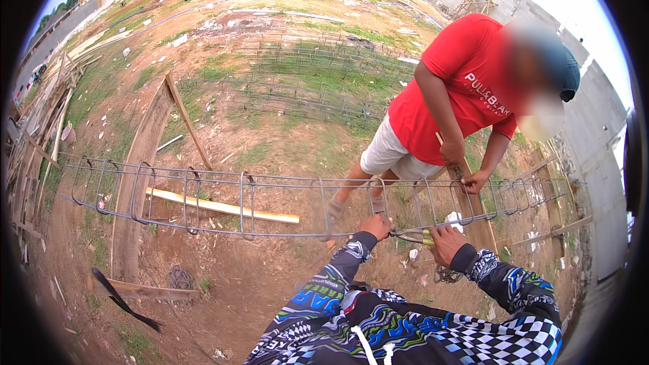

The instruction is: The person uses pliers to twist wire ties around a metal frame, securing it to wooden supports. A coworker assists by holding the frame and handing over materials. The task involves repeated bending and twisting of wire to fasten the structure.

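Grey steel rods and squarish hoops form the cage (242, 206) stretched across my feed above bare soil (270, 297), and at its near edge my right hand (446, 245) curls around the green-handled pliers (409, 235). My left hand (377, 227) bends its fingers there too, their grip unclear from here; beyond the cage, white lettering crosses a co-worker's red cloth shirt (449, 61).
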A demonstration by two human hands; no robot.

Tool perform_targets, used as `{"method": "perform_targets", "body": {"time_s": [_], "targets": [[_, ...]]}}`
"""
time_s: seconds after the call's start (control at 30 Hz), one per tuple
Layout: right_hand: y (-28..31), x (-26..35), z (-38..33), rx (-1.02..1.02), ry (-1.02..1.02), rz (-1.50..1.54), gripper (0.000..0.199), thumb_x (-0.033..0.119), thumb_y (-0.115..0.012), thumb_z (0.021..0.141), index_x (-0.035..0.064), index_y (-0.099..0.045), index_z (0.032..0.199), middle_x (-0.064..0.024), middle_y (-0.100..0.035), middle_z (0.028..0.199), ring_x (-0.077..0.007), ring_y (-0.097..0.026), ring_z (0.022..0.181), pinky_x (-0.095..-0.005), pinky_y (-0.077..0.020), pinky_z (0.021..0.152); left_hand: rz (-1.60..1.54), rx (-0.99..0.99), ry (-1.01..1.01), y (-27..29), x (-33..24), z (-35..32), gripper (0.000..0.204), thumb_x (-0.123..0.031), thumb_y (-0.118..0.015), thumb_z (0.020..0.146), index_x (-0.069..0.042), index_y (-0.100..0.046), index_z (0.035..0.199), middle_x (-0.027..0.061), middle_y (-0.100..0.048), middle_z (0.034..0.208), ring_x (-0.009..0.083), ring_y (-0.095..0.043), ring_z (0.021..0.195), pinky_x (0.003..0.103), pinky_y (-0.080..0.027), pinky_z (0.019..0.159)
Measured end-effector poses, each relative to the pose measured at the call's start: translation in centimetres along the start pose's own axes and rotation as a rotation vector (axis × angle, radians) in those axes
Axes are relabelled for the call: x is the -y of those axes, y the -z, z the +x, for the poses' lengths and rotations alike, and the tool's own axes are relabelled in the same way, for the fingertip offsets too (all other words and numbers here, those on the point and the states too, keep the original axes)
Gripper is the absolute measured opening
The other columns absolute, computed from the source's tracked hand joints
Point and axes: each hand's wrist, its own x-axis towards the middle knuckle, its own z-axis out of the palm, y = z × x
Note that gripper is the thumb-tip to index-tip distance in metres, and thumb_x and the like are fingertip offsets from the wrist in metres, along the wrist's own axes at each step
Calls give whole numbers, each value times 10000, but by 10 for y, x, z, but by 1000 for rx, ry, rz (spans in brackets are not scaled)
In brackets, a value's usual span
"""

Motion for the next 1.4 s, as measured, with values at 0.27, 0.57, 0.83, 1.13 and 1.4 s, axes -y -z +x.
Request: {"method": "perform_targets", "body": {"time_s": [0.27,0.57,0.83,1.13,1.4], "targets": [[-111,-30,-14,726,-242,1744,379,348,-698,876,26,-551,1012,-98,-633,797,-184,-631,649,-322,-538,573,67,-37,33,16,-28,-19,526,-488,-488,922,-4,-694,904,260,-652,844,445,-624,843,509,-477,755],[-95,34,-7,414,-86,2011,509,240,-680,895,8,-407,1256,-148,-669,846,-212,-681,639,-235,-432,427,-915,21,-62,35,-21,-108,388,-327,-524,990,-25,-568,1231,143,-648,1083,231,-653,948,335,-528,810],[-123,38,42,712,402,2278,440,290,-655,898,9,-445,1164,-137,-634,794,-202,-669,618,-211,-400,356,-1014,-141,12,47,-24,-135,353,-172,-627,937,35,-596,1221,118,-671,1023,185,-647,907,315,-527,793],[-71,58,51,1062,648,2116,904,188,-625,885,98,-6,1538,-296,-526,1304,-340,-578,1174,-370,-581,761,-323,-971,73,55,-38,-188,194,-105,-593,940,27,-676,1056,74,-670,767,108,-603,620,255,-483,551],[-84,59,65,1039,806,1973,795,151,-640,874,132,-191,1530,-278,-443,1388,-298,-509,1254,-360,-540,877,-245,-1054,92,61,8,-215,215,-113,-565,950,25,-667,1080,59,-645,838,101,-546,680,242,-419,583]]}}
